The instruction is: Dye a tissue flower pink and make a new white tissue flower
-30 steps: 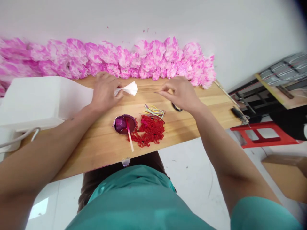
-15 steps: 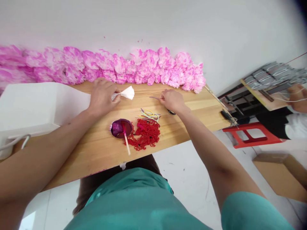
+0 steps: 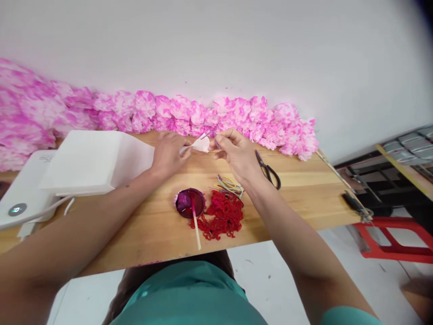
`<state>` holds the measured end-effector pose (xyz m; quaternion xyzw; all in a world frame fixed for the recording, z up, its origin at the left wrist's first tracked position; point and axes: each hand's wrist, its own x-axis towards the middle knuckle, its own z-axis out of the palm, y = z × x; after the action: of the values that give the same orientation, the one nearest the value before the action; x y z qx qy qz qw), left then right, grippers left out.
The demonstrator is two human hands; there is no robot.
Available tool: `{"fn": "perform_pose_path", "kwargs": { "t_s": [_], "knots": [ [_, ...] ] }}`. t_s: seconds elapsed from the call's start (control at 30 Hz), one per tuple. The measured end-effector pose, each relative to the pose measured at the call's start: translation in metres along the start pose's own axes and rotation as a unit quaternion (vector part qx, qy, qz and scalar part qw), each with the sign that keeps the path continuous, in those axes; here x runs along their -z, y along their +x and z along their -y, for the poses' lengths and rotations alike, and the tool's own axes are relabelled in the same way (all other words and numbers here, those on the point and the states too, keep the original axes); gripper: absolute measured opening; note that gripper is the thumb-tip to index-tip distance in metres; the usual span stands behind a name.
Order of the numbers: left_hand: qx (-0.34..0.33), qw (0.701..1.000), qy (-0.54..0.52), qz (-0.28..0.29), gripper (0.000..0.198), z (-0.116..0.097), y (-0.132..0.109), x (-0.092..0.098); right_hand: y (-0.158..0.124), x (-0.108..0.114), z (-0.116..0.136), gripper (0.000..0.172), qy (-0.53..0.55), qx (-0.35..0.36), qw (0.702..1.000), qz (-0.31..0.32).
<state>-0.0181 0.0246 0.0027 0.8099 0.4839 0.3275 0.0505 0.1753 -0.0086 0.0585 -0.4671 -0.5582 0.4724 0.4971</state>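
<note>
Compared with half a second ago, the right hand (image 3: 230,149) has closed most of the gap to the left hand (image 3: 172,153). The thin purple strand (image 3: 210,132) in its fingers, earlier pointing at the paper from a distance, now curves up at the fan-shaped end of the white paper (image 3: 202,143). Whether strand and paper touch cannot be told.

The left hand is pinching the gathered middle of the paper, above the rear of the tabletop (image 3: 142,243); the right hand is pinching the strand. The scissors (image 3: 268,170), earlier mostly covered by the right hand, are now in view beside the right wrist.

The row of pink-and-white flowers (image 3: 182,110) lies along the wall, just behind both hands. A block of white sheets (image 3: 81,158) and a white device (image 3: 20,203) with a lit display occupy the left side; the left forearm blocks part of the tabletop in front of them. Nearer the person, a dark bowl (image 3: 200,204) with purple contents has a pink-stained stick (image 3: 197,232) leaning over its rim. Red yarn (image 3: 226,214) touches the bowl, with a bundle of coloured strings (image 3: 230,186) at its far edge.
</note>
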Motion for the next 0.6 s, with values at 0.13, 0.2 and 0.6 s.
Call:
{"fn": "perform_pose_path", "kwargs": {
  "t_s": [0.13,0.2,0.6],
  "knots": [
    [0.014,1.000,-0.015,-0.005,0.017,-0.002,-0.002,0.000,0.026,-0.030,-0.002,0.012,-0.133,0.048,0.990,-0.011],
    [0.021,1.000,-0.019,-0.012,0.016,-0.002,-0.003,0.000,0.031,-0.037,-0.007,0.007,-0.226,0.079,0.971,-0.010],
    [0.069,0.996,-0.061,-0.019,0.016,-0.002,-0.002,0.000,0.010,-0.034,-0.038,0.067,-0.199,0.012,0.980,0.011]
  ]
}}
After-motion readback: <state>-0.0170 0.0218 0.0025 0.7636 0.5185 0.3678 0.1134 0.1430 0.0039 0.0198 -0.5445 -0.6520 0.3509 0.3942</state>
